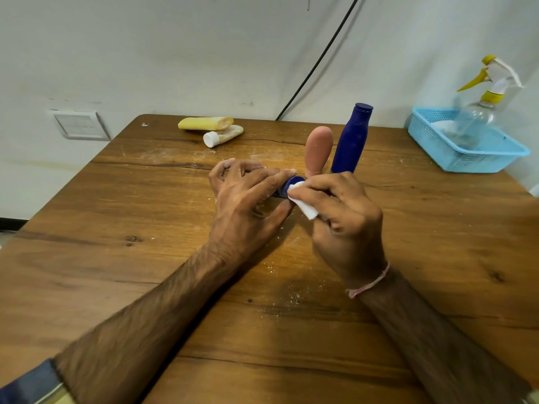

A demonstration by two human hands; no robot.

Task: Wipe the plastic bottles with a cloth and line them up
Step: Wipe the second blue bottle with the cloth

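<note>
over the middle of the table, a small bottle half hidden in two hands

above the wooden table (145, 228), the left hand (245, 196) gripped a small dark blue bottle (293, 183), fingers curled over it so that only its rounded end showed. the right hand (344, 217) pinched a white cloth (306, 207) between thumb and fingers and pressed it against that end. just behind the hands a pink bottle (318, 148) and a tall blue bottle (351, 141) stood upright side by side; whether they touched could not be told. two yellow tubes (205, 123) lay at the far edge, one against the other.

the likeliest trouble, as i judged it, lay with the two upright bottles. they stood right behind the right hand's knuckles, both tall and narrow, and a wide rubbing stroke or a careless lift could have knocked one into the other and toppled both. the left hand's grip covered most of the small bottle, so the parts under the fingers could have gone unwiped unless it was turned. smooth plastic might also have slipped from that grip under a hard push from the cloth. pale dust (280, 298) lay on the table, and a clean bottle set down in it could have picked it up again. the blue basket (466, 161) with the spray bottle (478, 112) sat well apart at the right, out of harm's way
</note>
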